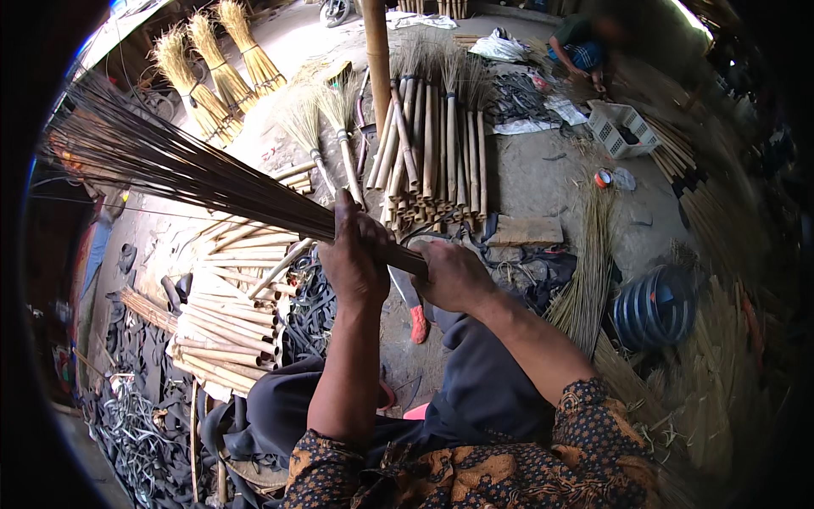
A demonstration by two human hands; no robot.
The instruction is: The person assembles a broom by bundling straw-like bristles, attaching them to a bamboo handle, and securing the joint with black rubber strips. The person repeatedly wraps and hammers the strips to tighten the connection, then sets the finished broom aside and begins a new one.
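A long bundle of thin dark broom bristles [212, 182] slants across the view, fanning out at the upper left and narrowing toward its butt end. My left hand [354, 259] is closed around its narrow part, thumb pointing up along it. At the butt end, my right hand [455, 276] has its fingers wrapped on the same bundle; its palm side is hidden. Below the hands, a knife [413, 307] with a red handle lies near my legs.
Bamboo tubes [225, 318] lie piled at left beside black rubber strips [309, 305]. Finished brooms [437, 119] stack behind a bamboo post [376, 59]. Loose bristles [593, 263], a blue ribbed container [653, 307] and a white crate [621, 129] sit right. Another person [585, 51] crouches far right.
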